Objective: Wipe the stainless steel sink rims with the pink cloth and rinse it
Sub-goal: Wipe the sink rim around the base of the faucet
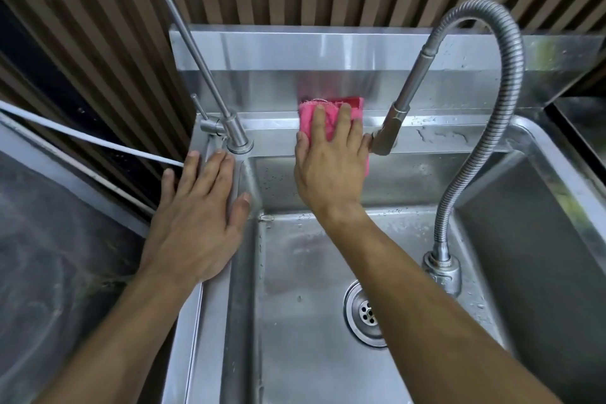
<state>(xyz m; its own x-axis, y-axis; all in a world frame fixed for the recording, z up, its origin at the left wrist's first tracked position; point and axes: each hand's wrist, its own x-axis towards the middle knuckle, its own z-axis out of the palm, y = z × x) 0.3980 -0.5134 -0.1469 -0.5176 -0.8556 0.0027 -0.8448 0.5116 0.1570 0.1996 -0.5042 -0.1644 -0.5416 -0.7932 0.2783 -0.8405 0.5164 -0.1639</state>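
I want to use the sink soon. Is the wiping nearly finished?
Not yet. The right hand presses the pink cloth flat on the back rim, mid-wipe. The left hand rests on the left rim. Droplets beside the flexible tap suggest that stretch remains, and no water runs, so rinsing is left.

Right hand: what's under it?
The pink cloth, pressed flat by the right hand on the sink's back rim. Rim beneath the cloth is hidden.
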